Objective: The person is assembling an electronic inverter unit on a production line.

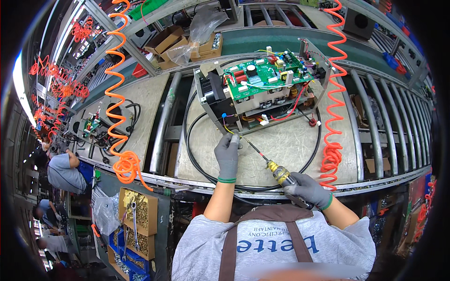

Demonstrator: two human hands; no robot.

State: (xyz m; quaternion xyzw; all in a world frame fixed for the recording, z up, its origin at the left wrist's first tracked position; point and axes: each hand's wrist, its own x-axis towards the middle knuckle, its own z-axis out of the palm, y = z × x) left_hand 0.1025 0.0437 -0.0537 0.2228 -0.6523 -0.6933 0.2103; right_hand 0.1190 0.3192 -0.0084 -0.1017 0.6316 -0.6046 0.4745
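My left hand (228, 152), in a grey glove, is closed at the lower front edge of an open electronic unit (262, 89). Its fingertips pinch a thin yellow wire (228, 128) that runs down from beside a small blue disc part (224, 115). My gloved right hand (307, 189) is wrapped round a power screwdriver (280, 173) with a yellow-wrapped front. The screwdriver's long bit slants up and left to my left fingertips; what its tip touches is too small to tell. A green circuit board (262, 75) lies on top of the unit.
A black cable (188, 145) loops round the unit on its board (286, 157). Orange coiled hoses (123, 93) hang on both sides. Metal rollers (389, 122) lie to the right. Boxes of screws (143, 206) and wrenches (135, 220) stand lower left. Another person (68, 173) works at far left.
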